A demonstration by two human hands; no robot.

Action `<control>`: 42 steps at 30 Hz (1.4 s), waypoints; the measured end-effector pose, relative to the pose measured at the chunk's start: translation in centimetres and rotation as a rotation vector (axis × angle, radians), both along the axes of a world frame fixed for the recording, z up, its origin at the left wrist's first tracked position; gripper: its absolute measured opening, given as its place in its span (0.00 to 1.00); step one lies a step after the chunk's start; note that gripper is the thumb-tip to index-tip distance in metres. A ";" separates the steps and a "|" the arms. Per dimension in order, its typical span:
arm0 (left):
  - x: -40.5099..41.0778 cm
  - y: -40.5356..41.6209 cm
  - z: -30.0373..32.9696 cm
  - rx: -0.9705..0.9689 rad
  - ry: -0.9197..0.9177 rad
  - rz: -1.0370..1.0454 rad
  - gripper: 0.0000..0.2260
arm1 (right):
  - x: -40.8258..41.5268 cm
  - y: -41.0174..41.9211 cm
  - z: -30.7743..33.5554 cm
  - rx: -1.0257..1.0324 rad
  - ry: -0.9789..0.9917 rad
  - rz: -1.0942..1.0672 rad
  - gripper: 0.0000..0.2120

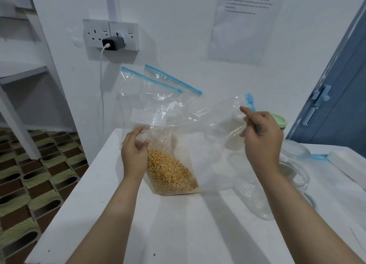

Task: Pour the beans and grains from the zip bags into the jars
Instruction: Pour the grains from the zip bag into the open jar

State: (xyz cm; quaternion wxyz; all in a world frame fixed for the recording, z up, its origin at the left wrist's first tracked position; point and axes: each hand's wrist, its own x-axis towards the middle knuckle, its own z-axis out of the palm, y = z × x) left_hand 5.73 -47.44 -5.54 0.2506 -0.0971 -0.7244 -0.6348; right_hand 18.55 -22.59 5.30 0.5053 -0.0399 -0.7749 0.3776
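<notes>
A clear zip bag [198,129] with yellow corn kernels [170,172] in its lower corner lies tilted on the white table [158,224]. My left hand [134,150] grips the bag's left edge just above the kernels. My right hand [261,137] pinches the bag's blue zip end at the upper right. Two more clear zip bags [150,97] with blue zip strips lean against the wall behind. A jar with a green lid [279,121] stands behind my right hand, holding pale grains. An open glass jar [293,172] sits right of my right wrist.
A clear lid or container [255,200] lies on the table under my right forearm. A white box [346,164] sits at the right edge. A wall socket with a charger [112,43] and cable is behind. A blue door [336,105] stands at right, tiled floor at left.
</notes>
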 end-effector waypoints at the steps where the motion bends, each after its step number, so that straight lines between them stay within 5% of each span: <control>1: -0.1 0.1 0.4 0.027 0.002 0.013 0.23 | 0.0 -0.2 0.4 0.007 0.019 0.005 0.18; 13: -1.5 0.8 7.6 0.236 0.074 0.022 0.20 | 0.1 -0.1 8.1 0.246 0.060 0.027 0.16; 20: -1.7 1.7 11.6 0.331 0.134 -0.027 0.21 | 0.9 1.4 9.5 0.212 -0.003 0.044 0.24; 42: 0.8 9.5 20.4 0.401 0.215 -0.025 0.21 | 3.9 8.7 10.0 0.026 0.073 -0.014 0.23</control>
